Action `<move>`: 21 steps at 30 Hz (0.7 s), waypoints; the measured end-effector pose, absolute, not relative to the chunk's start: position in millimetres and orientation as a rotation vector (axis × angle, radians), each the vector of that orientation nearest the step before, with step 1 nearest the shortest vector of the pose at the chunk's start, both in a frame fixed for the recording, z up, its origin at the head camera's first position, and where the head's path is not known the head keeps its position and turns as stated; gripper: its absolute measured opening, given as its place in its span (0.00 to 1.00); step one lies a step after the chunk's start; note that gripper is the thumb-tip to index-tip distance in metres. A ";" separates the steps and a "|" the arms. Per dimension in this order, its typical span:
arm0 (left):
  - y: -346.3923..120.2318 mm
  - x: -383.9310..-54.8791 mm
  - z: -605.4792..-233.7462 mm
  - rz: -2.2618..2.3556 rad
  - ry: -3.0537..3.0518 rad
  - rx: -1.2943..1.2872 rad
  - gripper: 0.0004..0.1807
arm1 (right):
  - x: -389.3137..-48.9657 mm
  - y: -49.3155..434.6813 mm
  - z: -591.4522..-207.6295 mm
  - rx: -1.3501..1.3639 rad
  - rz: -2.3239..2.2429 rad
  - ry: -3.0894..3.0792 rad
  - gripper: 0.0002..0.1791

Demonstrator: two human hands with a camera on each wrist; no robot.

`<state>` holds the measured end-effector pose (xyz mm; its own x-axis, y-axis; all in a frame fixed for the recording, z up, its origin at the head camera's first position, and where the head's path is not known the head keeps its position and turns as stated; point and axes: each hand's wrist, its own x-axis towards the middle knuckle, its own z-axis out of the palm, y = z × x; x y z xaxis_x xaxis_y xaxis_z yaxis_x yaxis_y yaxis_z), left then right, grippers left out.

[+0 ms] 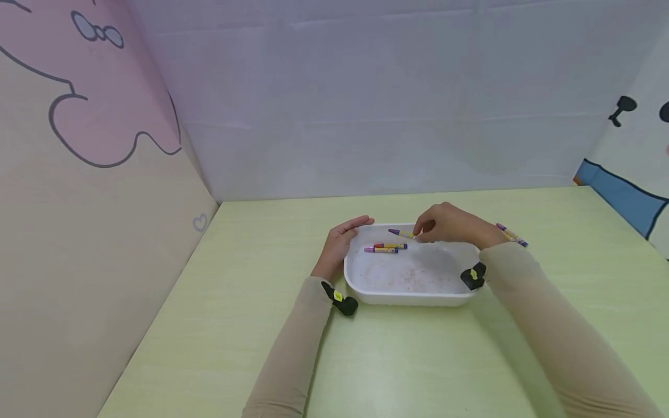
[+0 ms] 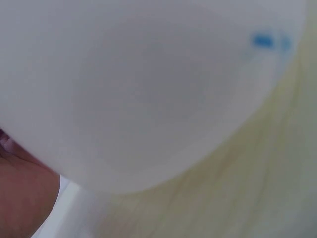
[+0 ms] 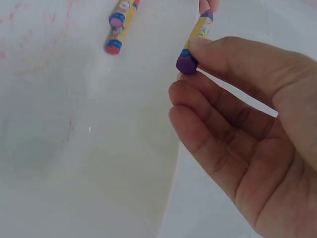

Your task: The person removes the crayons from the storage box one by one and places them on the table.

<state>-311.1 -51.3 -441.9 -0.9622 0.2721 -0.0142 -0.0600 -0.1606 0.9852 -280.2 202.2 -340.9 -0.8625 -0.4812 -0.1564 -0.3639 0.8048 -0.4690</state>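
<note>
My right hand (image 1: 444,223) pinches a purple crayon (image 3: 198,42) in a yellow wrapper between thumb and fingers, above the far part of a white plastic tray (image 1: 413,299). In the right wrist view, the crayon's flat purple end points toward the camera. Inside the tray, a red crayon (image 1: 394,246) and a pinkish-purple crayon (image 1: 381,250) lie side by side. My left hand (image 1: 337,247) holds the tray's left side near the far corner, thumb at the rim. The left wrist view mostly shows the tray's blurred white surface, hiding most of the left fingers.
More crayons (image 1: 512,234) with yellow wrappers lie on the pale green table (image 1: 209,325) right of the tray, partly behind the right wrist. A pale cloth wall (image 1: 366,116) stands along the table's far edge. Reddish smudges mark the tray's floor.
</note>
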 end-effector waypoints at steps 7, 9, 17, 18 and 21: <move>-51.0 -309.8 -441.0 2.213 1.861 0.233 0.19 | -271.9 229.6 -332.6 -0.595 -0.642 2.822 0.09; -50.9 -309.7 -441.0 2.213 1.854 0.229 0.19 | -270.2 238.1 -330.4 -0.569 -0.646 2.847 0.09; -50.3 -309.3 -440.5 2.204 1.875 0.208 0.19 | -266.4 271.2 -326.6 -0.451 -0.698 2.902 0.13; -50.1 -309.7 -440.9 2.205 1.877 0.212 0.19 | -266.2 274.9 -327.6 -0.433 -0.698 2.913 0.13; -49.8 -309.8 -441.2 2.204 1.885 0.221 0.19 | -266.0 286.8 -332.7 -0.393 -0.695 2.947 0.16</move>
<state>-309.8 -49.8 -441.2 -0.9616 0.2721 -0.0364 -0.0781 -0.1442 0.9865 -266.0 286.8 -332.7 -0.9631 -0.2679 -0.0269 -0.2276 0.8635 -0.4500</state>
